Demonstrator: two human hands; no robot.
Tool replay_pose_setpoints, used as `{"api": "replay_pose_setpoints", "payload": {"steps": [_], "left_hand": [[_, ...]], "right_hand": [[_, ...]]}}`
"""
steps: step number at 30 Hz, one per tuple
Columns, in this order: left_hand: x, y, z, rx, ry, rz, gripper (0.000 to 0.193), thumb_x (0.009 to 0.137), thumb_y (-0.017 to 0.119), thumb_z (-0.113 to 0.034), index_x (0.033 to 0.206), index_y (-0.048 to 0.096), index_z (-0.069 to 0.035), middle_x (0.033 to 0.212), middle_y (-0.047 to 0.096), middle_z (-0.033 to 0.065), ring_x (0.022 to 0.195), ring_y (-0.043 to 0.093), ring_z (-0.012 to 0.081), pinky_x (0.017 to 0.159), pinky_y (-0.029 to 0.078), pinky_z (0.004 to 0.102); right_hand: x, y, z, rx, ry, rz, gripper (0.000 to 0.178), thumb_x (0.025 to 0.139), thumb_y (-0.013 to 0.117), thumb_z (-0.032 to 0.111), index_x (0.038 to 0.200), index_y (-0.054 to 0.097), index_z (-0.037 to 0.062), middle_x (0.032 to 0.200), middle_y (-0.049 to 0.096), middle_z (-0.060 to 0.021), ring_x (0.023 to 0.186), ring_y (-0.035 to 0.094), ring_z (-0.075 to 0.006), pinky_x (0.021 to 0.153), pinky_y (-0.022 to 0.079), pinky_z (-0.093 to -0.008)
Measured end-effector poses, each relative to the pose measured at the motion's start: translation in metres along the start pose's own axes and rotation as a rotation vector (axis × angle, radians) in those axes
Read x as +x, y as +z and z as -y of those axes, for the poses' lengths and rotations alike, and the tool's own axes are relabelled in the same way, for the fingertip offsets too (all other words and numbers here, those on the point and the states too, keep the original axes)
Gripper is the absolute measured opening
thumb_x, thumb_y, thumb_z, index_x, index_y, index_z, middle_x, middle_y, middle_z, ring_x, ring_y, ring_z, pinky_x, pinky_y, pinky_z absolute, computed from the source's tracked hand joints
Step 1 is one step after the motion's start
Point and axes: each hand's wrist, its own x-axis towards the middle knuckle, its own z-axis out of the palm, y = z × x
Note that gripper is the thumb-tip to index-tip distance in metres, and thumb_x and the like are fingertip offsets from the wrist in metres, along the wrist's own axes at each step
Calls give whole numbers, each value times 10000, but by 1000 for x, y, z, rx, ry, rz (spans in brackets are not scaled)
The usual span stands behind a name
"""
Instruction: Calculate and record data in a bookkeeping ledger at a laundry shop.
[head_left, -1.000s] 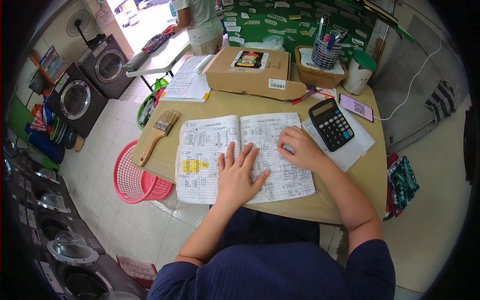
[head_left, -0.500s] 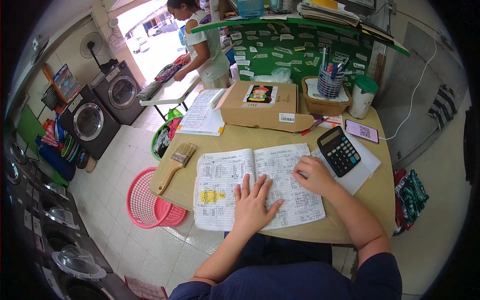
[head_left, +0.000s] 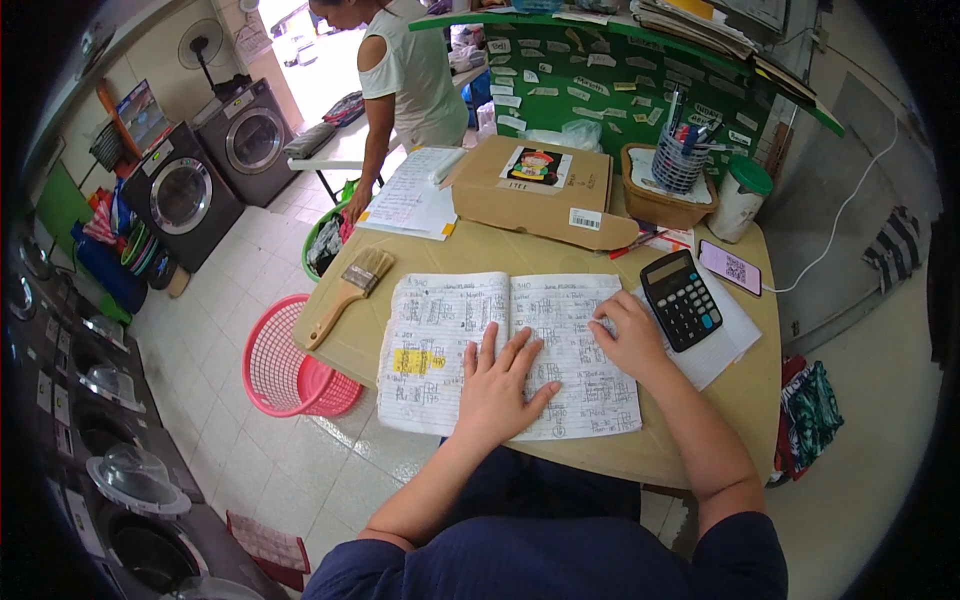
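Note:
An open notebook (head_left: 430, 310), its lined pages filled with handwriting and one yellow-marked block, lies on the table. My left hand (head_left: 500, 385) rests flat across its lower middle, fingers spread and holding nothing. Over the right page is my right hand (head_left: 632, 335), fingers curled in; whatever they may hold is hidden. Just beyond that hand, a black calculator (head_left: 680, 300) sits on a white sheet (head_left: 712, 350). A wide paintbrush (head_left: 350, 293) with a wooden handle lies left of the notebook.
Behind the notebook are a cardboard box (head_left: 535, 190), written sheets (head_left: 408, 200), a pen holder (head_left: 680, 165), a green-lidded jar (head_left: 740, 200) and a phone (head_left: 730, 268) on a cable. A pink basket (head_left: 290, 360) stands on the floor. Another person (head_left: 420, 80) bends by a green laundry basket (head_left: 318, 250).
The other person's hand has moved from the clothes on the white table down to the green basket. My view has shifted slightly; both my hands stay in place on the notebook.

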Motion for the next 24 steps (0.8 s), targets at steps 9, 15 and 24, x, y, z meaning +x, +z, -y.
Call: {"api": "replay_pose_setpoints", "payload": {"steps": [9,15,24], "left_hand": [[2,2,-3,3,17,-31,638,893,645,-547,1379,570,-141,1500,486,78,1472,281,428,1158,205,643],[-2,7,-2,12,30,-49,630,891,647,-548,1369,577,-145,1488,496,80,1462,298,431,1146,222,643],[-7,2,0,16,22,-45,622,887,651,-545,1365,581,-152,1484,500,82,1460,303,428,1146,221,644]], "right_hand": [[0,1,-13,-91,-144,-117,227,848,716,127,1041,683,11,1174,618,-161,1119,570,-351,970,471,-430],[-7,2,-14,-31,-71,-35,254,868,693,119,1092,703,-2,1276,623,-179,1224,554,-359,1059,444,-426],[-6,8,-9,-46,-74,11,295,887,673,93,1152,690,-35,1352,592,-210,1309,511,-375,1106,413,-421]]}}
